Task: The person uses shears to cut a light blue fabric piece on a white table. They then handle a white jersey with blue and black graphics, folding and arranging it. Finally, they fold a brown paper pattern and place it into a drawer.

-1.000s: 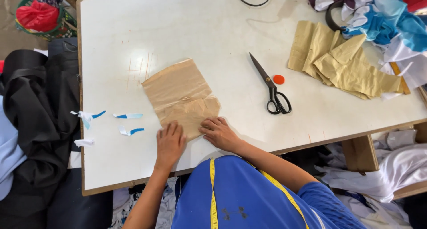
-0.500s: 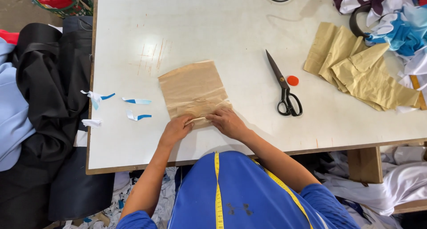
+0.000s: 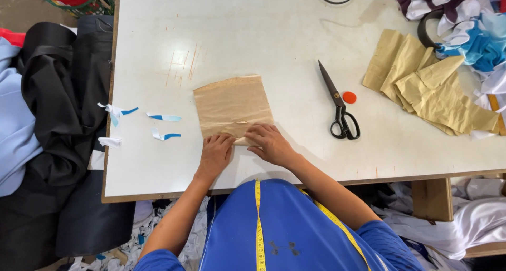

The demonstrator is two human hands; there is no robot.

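Head view: left hand (image 3: pixel 215 154) and right hand (image 3: pixel 270 142) lie side by side, fingers flat, pressing the near edge of a folded tan paper sheet (image 3: pixel 232 103) on the white worktable (image 3: pixel 158 55), near its front edge; neither hand clamps it; black-handled scissors (image 3: pixel 340 110) lie to the right, an orange round chip (image 3: pixel 349 97) just beside; crumpled tan paper pile (image 3: pixel 429 89) further right; blue-white fabric scraps (image 3: pixel 158 124) to the left; yellow measuring tape (image 3: pixel 259 223) hangs over the blue shirt.

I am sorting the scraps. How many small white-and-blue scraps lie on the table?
4, all left of the brown paper: one near the table edge, one mid-row, one below it, one at the edge. None looks hidden.
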